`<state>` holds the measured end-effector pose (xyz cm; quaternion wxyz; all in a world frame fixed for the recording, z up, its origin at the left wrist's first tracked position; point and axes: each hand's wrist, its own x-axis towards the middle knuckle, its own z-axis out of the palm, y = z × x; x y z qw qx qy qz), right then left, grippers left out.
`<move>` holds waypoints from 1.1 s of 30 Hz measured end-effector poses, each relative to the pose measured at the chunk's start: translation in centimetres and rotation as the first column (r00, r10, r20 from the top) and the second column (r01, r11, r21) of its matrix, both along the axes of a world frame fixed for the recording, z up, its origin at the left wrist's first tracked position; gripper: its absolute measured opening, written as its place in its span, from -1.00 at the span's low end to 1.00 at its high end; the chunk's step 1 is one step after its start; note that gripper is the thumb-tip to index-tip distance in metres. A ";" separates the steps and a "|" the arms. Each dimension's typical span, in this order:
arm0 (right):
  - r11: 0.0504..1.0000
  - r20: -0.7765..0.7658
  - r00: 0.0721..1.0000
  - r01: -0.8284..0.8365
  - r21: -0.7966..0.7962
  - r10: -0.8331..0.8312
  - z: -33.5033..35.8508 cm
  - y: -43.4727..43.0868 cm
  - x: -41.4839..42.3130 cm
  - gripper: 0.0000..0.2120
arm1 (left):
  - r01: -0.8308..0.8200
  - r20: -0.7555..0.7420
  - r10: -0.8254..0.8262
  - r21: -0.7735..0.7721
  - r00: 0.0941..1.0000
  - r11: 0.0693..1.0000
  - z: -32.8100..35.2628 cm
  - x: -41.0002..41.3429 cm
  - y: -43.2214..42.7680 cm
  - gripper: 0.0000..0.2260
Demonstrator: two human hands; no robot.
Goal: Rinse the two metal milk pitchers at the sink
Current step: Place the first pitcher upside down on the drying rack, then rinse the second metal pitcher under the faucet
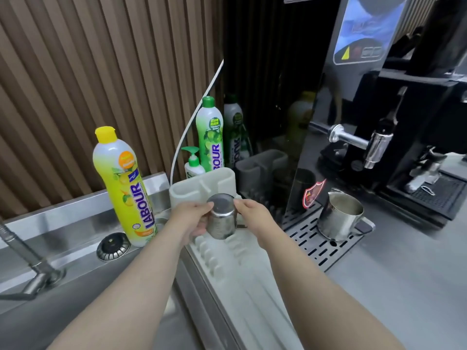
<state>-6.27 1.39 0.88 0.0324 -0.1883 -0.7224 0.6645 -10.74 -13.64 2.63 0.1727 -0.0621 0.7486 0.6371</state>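
A small metal milk pitcher [222, 217] is held upside down, bottom facing me, over the white drying rack [235, 274]. My left hand [190, 218] grips its left side. My right hand [252, 213] holds its right side, near the handle. A second, larger metal milk pitcher [340, 215] stands upright on the black slotted drip tray [316, 246] to the right, untouched. The steel sink [63, 281] lies to the left, with its tap [22, 251] at the far left.
A yellow dish soap bottle [123, 185] stands at the sink's back edge beside a drain strainer [113, 246]. A green soap bottle [210, 135] and a pump bottle [193, 165] sit behind the rack. A mirrored water boiler [353, 72] and a black coffee machine [417, 135] stand to the right.
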 end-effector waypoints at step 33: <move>0.950 -0.174 0.934 0.307 -0.052 -0.311 -0.4 15.1 15.7 -0.71 | 0.512 -0.262 -0.457 0.204 0.850 0.834 -3.1 8.9 16.7 -0.66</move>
